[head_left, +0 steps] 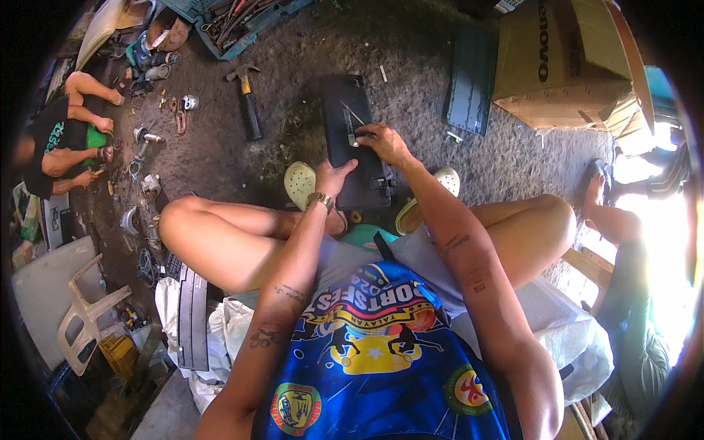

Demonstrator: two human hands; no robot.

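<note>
A long, flat black panel (342, 121) lies in front of me between my feet, its exact kind unclear. My left hand (334, 180) grips its left edge, thumb on top and the other fingers mostly hidden. Over the panel's right side, my right hand (383, 144) is closed with its fingers pinched together. A thin pointed metal rod (352, 113) reaches from those fingers toward the far left, like a screwdriver shaft; its handle is hidden. Beside the fingertips a small silvery strip (350, 133) shows on the panel. A metal latch-like piece (379, 182) sits at the panel's near right.
A hammer (248, 103) lies on the dirt floor to the left. Beyond it stands a blue toolbox (220, 45) full of tools. A cardboard box (561, 73) and a dark panel (470, 81) are at the right. Another person (55, 158) sits far left, another at the right edge.
</note>
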